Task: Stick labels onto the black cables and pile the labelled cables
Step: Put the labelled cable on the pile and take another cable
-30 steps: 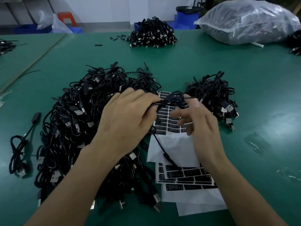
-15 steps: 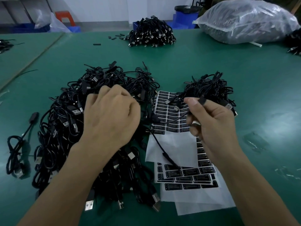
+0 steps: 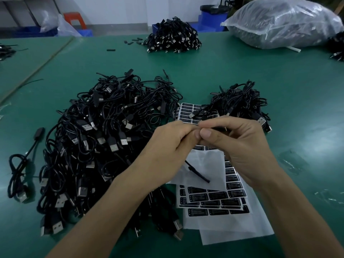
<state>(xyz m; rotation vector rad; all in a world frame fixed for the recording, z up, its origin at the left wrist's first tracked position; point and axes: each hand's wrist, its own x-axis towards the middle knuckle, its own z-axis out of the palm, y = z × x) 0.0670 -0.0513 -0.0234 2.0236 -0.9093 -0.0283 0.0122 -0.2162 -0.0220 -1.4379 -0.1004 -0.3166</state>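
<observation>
1. The left hand [image 3: 167,144] and right hand [image 3: 247,146] meet fingertip to fingertip. Their fingers [image 3: 205,134] cover nearly all of the black cable [image 3: 216,128] they pinch, so whether a label sits on it cannot be told.
2. The hands hide the lower rows of the far label sheet [image 3: 188,110].
3. The finer print on the near label sheets [image 3: 214,196] is too small to read.
4. The plastic bag [image 3: 279,21] blurs its dark contents.
5. A cable heap [image 3: 337,47] is cut off by the right edge.
</observation>
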